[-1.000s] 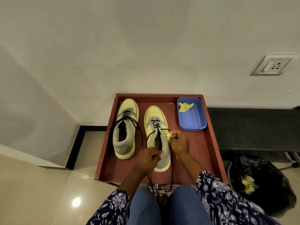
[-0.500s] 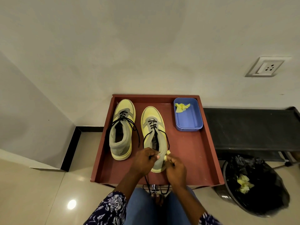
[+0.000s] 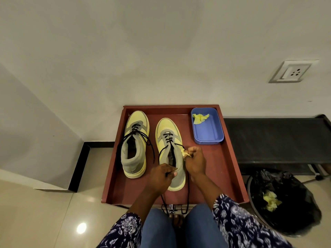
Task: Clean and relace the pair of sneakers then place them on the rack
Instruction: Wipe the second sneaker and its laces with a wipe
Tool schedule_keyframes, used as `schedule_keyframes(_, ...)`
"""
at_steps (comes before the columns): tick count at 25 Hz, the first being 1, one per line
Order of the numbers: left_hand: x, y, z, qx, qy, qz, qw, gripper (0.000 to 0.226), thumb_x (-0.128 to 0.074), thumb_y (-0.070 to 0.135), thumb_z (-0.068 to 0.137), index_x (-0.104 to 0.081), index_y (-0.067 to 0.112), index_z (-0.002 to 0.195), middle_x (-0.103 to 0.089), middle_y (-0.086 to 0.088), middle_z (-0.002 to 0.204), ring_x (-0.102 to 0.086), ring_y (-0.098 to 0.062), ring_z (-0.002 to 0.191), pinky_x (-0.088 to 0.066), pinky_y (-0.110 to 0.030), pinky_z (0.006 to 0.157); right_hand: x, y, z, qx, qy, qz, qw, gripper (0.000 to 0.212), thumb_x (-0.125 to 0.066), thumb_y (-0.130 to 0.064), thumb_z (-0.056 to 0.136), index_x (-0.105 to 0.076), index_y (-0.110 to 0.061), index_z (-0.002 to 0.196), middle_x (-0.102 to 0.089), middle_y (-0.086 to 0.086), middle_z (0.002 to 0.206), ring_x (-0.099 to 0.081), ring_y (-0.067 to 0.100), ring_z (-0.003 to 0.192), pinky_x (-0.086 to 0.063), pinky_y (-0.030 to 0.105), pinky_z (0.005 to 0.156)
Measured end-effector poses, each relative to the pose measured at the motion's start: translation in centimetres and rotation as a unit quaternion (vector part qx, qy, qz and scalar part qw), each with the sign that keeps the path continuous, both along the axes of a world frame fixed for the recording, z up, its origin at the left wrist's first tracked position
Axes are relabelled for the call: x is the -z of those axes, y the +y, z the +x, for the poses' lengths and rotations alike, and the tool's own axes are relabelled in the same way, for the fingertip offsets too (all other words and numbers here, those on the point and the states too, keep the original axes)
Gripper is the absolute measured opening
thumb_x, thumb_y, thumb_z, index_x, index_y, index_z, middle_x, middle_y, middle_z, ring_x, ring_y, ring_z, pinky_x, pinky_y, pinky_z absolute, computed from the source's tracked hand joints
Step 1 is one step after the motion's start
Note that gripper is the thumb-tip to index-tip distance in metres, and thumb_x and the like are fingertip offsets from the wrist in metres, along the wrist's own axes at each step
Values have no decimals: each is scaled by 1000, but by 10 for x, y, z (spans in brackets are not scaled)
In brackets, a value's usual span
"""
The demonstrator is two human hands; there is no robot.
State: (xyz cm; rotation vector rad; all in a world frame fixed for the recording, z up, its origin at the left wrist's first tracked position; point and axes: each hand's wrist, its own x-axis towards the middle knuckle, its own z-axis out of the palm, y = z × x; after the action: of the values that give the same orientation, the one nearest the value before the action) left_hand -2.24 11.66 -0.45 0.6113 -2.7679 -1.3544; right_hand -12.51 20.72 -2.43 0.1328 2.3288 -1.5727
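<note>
Two yellow-and-grey sneakers sit side by side in the red tray (image 3: 231,158). The left sneaker (image 3: 134,145) lies untouched; over the right sneaker (image 3: 170,151) the left hand (image 3: 160,176) pinches a black lace (image 3: 163,151), while the right hand (image 3: 194,160) grips a yellow wipe (image 3: 185,153) and the lace's other end. A blue tub (image 3: 208,133) sits in the tray's far corner.

The sneakers (image 3: 137,144) look like matt yellow and grey cloth with black cord laces (image 3: 152,149). The blue container (image 3: 207,133) is smooth plastic; the floor tiles (image 3: 44,212) are glossy. The bin liner (image 3: 290,194) is crinkled, shiny black plastic.
</note>
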Motion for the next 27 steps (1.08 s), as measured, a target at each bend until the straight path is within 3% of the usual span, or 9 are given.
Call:
schedule_keyframes(5,-1,0,-1,2,-1,-11,1000,27,-57,16,90,-65,5,113,-65,-8,117,-60,-19,108,-41,-18,86,-4,-5,-11,-81,43,40,995,24,-51,4,82,-65,-10,95,-65,2,92,-58,17,88,-48,30,82)
schedule_keyframes(9,-1,2,-1,-11,-4,-27,1000,27,-57,17,90,-67,4,111,-66,-8,116,-61,-20,106,-44,-24,88,11,9,10,-55,31,44,997,31,-51,6,81,-69,-8,102,-70,6,102,-63,22,93,-53,36,87)
schedule_keyframes(15,-2,4,1,-20,-1,-60,998,26,-59,19,89,-68,5,108,-68,-8,114,-62,-21,105,-46,-26,88,23,24,37,-15,-18,11,1000,25,-56,4,80,-71,-9,95,-71,6,97,-64,21,90,-54,35,85)
schedule_keyframes(22,-10,-9,11,-6,-12,-74,997,25,-59,18,89,-68,9,110,-67,-4,117,-61,-17,107,-40,-15,85,28,31,50,-47,-66,-45,996,24,-60,5,80,-72,-10,95,-70,1,97,-65,15,89,-54,31,85)
schedule_keyframes(27,-13,-19,18,20,-28,-75,997,25,-59,19,88,-68,12,111,-66,-1,117,-60,-13,107,-37,-9,79,23,40,47,-69,-119,-87,987,30,-60,7,79,-72,-20,76,-73,5,89,-67,20,84,-56,36,79)
